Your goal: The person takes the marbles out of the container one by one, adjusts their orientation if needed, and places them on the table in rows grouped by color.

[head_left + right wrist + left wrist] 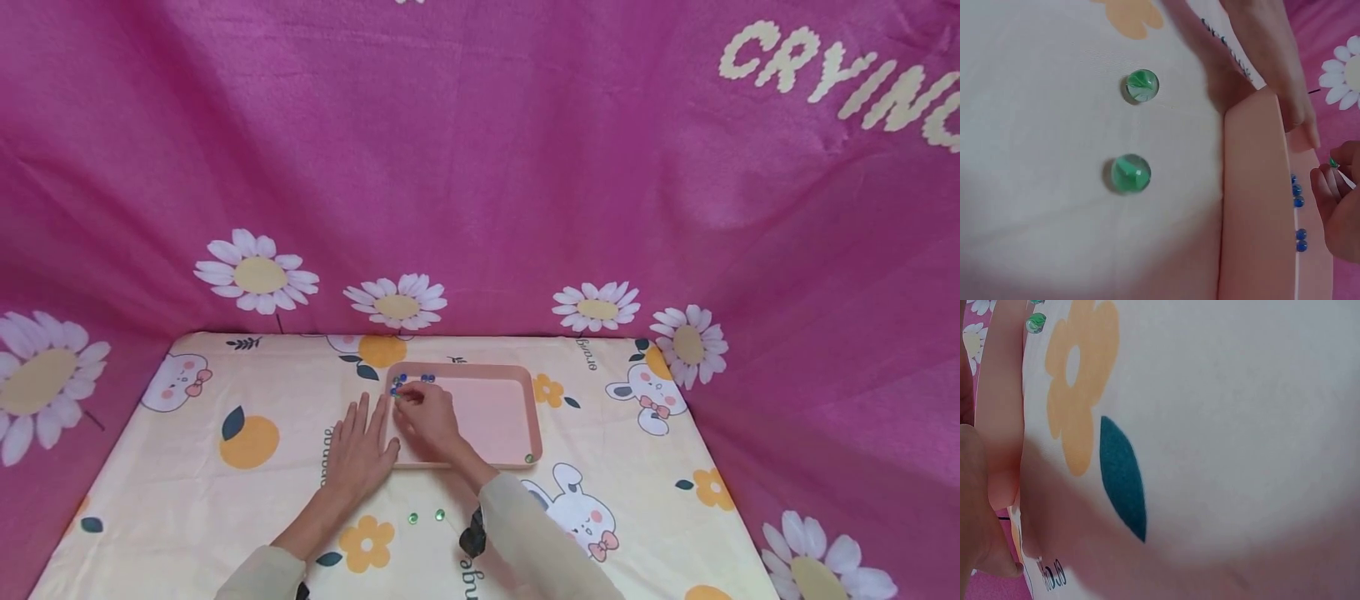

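Note:
My right hand (431,417) pinches a green marble (1334,162) between thumb and fingertip, over the left end of a shallow pink tray (534,421). Close by, several blue marbles (427,378) lie along the tray's far side and far left corner. Fingers extended, my left hand (354,454) lies at the tray's left edge. A single green marble (529,458) sits in the tray's near right corner. On the cloth in front of the tray are two more clear marbles with green swirls, a left one (413,518) and a right one (440,515).
A cream tablecloth (622,517) printed with rabbits, oranges and flowers covers the table. Pink fabric (480,167) with daisies hangs behind and at both sides. The tray's low walls stand up from the cloth.

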Motion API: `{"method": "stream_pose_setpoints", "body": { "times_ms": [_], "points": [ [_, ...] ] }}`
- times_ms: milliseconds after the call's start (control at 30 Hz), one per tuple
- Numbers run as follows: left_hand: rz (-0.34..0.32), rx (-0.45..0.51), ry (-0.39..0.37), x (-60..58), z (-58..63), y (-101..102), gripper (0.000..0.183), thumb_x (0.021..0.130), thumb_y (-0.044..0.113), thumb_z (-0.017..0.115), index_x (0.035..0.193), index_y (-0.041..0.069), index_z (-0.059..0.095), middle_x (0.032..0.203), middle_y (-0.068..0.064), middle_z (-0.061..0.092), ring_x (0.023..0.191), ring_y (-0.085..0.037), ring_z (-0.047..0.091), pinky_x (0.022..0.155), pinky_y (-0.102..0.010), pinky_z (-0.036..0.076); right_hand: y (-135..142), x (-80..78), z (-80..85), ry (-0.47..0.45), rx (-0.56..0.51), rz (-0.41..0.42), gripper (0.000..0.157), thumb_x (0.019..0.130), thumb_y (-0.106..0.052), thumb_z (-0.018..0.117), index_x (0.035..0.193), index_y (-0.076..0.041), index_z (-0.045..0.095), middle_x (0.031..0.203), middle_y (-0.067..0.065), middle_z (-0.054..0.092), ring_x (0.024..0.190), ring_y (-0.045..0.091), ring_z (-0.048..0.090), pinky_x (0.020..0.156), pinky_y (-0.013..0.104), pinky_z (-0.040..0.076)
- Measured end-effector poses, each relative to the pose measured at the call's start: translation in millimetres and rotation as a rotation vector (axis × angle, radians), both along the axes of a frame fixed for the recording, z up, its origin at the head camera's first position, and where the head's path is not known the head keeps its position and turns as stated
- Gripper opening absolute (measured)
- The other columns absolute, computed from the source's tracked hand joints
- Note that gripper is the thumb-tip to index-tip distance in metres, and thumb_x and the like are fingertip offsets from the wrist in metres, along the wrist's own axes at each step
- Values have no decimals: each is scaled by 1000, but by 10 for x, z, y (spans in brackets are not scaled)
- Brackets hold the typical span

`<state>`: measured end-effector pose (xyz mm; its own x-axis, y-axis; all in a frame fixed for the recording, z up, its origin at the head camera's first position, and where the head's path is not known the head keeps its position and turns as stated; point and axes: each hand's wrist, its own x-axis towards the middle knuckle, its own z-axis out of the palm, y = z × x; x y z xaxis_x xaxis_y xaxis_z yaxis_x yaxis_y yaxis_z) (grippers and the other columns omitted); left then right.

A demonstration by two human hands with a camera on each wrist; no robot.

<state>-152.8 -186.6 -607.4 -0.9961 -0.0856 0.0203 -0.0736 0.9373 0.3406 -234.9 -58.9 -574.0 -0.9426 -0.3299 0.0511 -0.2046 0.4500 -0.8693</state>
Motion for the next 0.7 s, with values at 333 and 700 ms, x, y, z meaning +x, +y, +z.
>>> {"method": "stream_pose_setpoints", "body": {
  "times_ms": [333,700],
  "points": [
    [13,-2,-1,-4,-11,7,78,98,44,52,160,8,20,164,-21,12,149,-42,12,116,-61,13,377,144,86,-36,-77,3,15,89,-8,75,103,-4,76,87,-4,71,79,8,63,76,22,55],
    [20,8,-23,-17,-20,20,79,98,45,51,160,9,19,164,-19,12,149,-41,11,117,-59,12,860,348,139,-67,-115,22,10,89,-8,74,99,-7,74,91,-3,71,84,13,67,76,23,56]
  ]
}}
